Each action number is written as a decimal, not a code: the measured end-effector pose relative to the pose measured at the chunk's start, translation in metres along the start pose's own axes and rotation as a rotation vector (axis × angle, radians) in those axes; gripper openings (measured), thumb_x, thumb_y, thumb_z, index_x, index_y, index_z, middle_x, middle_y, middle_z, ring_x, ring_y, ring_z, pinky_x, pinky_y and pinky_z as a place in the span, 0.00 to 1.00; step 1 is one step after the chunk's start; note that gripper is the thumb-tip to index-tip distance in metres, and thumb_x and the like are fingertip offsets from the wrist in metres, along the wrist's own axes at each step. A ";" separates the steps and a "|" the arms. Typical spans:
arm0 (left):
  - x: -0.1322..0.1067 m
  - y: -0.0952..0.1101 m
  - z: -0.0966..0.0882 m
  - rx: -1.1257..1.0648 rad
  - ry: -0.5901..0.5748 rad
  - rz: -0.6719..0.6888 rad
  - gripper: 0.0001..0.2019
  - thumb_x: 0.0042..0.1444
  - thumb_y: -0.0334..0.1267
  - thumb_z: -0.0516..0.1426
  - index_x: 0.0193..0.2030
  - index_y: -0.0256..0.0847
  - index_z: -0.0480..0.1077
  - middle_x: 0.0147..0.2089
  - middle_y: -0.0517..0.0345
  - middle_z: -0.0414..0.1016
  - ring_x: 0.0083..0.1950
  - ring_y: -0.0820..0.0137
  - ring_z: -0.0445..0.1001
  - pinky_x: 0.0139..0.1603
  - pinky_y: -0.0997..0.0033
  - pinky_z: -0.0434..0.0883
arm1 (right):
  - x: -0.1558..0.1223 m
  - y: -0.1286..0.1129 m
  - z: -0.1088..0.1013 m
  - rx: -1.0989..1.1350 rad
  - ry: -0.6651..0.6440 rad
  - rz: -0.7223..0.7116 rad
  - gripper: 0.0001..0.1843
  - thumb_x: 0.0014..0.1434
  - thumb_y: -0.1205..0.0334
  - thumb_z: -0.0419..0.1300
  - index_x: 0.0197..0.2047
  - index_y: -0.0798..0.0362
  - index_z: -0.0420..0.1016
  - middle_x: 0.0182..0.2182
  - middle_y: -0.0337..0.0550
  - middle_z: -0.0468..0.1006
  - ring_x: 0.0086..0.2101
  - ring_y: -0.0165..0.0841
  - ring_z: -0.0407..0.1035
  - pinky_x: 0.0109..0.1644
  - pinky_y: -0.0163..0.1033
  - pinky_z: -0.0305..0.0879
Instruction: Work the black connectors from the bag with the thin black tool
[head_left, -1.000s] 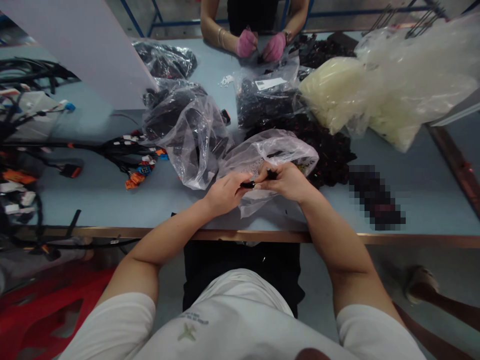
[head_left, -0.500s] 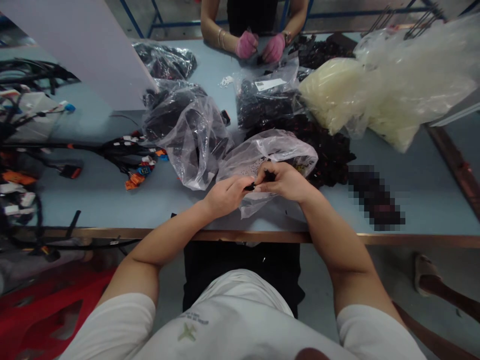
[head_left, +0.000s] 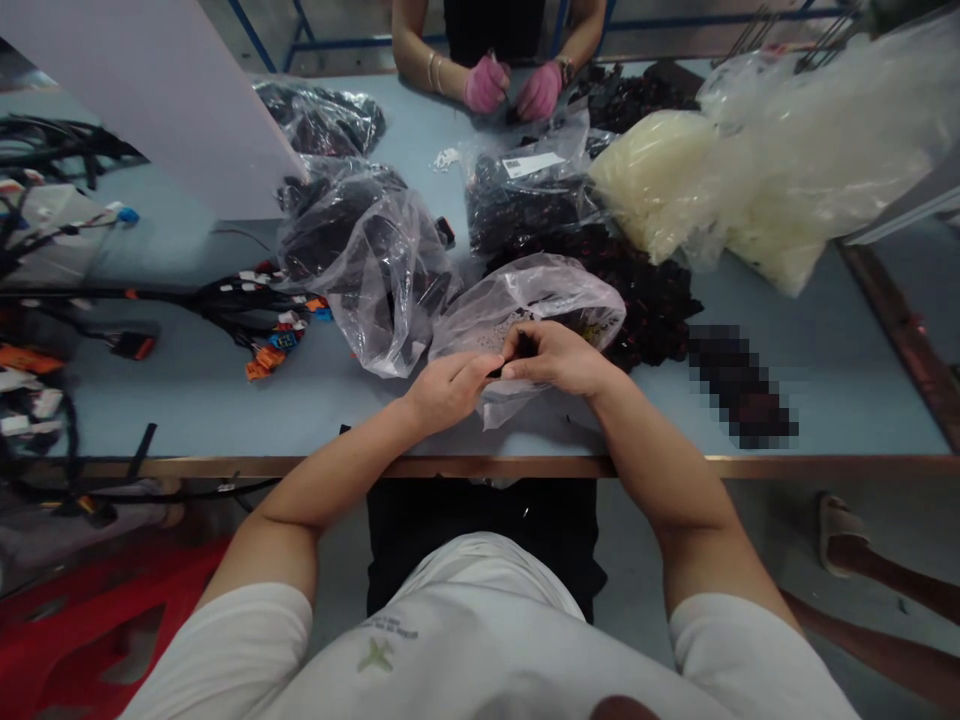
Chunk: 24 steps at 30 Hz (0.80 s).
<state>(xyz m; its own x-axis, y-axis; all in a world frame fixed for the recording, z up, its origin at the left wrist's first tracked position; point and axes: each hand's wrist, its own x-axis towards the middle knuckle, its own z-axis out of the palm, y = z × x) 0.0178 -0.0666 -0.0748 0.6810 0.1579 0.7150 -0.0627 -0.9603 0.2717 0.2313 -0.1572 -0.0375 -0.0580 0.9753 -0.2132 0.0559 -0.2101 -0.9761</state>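
My left hand [head_left: 454, 388] and my right hand [head_left: 553, 357] meet over the near edge of an open clear plastic bag [head_left: 491, 305]. Both are closed, fingertips together, on a small black part [head_left: 496, 371], mostly hidden by the fingers; its exact kind cannot be made out. More black [head_left: 527, 345] shows inside the curl of my right hand. Small pale pieces lie in the open bag. Behind it spreads a heap of black parts [head_left: 652, 300], and to its left lies another clear bag [head_left: 397, 290] with dark contents.
Across the table [head_left: 847, 400], a person's pink-gloved hands [head_left: 487, 84] work on something small. Wire harnesses with orange and blue connectors [head_left: 266, 362] lie left, beside a white panel [head_left: 172, 100]. Bags of pale yellow parts [head_left: 660, 180] stand right. A red stool [head_left: 105, 630] is below left.
The view has shifted slightly. My hands stay together at the same place over the bag, with the fingers changed only a little around the small black part.
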 end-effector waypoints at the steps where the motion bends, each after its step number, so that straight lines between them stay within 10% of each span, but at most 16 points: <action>1: 0.001 0.000 0.000 -0.010 0.011 -0.037 0.08 0.75 0.38 0.57 0.56 0.43 0.74 0.44 0.55 0.86 0.42 0.70 0.85 0.45 0.71 0.82 | 0.000 0.000 0.000 0.017 0.007 -0.005 0.24 0.46 0.46 0.79 0.34 0.50 0.75 0.27 0.34 0.71 0.26 0.28 0.59 0.29 0.38 0.54; 7: 0.007 -0.002 -0.004 -0.007 0.061 -0.148 0.11 0.74 0.46 0.59 0.55 0.45 0.77 0.45 0.55 0.85 0.44 0.70 0.84 0.47 0.71 0.83 | -0.007 -0.001 -0.002 0.120 0.081 -0.045 0.28 0.53 0.33 0.74 0.40 0.48 0.76 0.19 0.27 0.57 0.20 0.25 0.47 0.23 0.37 0.44; 15: 0.009 -0.004 -0.008 -0.005 0.027 -0.159 0.08 0.74 0.41 0.60 0.50 0.44 0.80 0.44 0.53 0.83 0.45 0.70 0.83 0.48 0.72 0.82 | -0.002 0.005 0.003 0.112 0.454 -0.196 0.35 0.61 0.20 0.58 0.33 0.47 0.77 0.25 0.42 0.73 0.25 0.33 0.68 0.25 0.42 0.68; 20: 0.011 -0.004 -0.008 -0.094 0.046 -0.198 0.11 0.72 0.39 0.63 0.58 0.41 0.76 0.46 0.54 0.84 0.44 0.71 0.84 0.46 0.74 0.82 | -0.006 0.007 -0.001 0.005 0.475 -0.209 0.44 0.62 0.15 0.46 0.27 0.47 0.75 0.21 0.43 0.73 0.22 0.33 0.67 0.26 0.42 0.65; 24: 0.012 -0.004 -0.010 -0.137 0.007 -0.272 0.10 0.69 0.43 0.65 0.52 0.43 0.79 0.45 0.54 0.85 0.46 0.68 0.85 0.47 0.71 0.82 | -0.010 -0.001 0.003 0.001 0.456 -0.280 0.40 0.56 0.16 0.59 0.30 0.48 0.80 0.25 0.45 0.81 0.27 0.37 0.74 0.31 0.44 0.71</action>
<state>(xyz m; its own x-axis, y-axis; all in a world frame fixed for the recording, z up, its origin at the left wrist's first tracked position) 0.0191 -0.0583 -0.0606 0.6815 0.4066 0.6085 0.0229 -0.8429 0.5376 0.2291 -0.1670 -0.0342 0.3690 0.9246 0.0951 0.0995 0.0624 -0.9931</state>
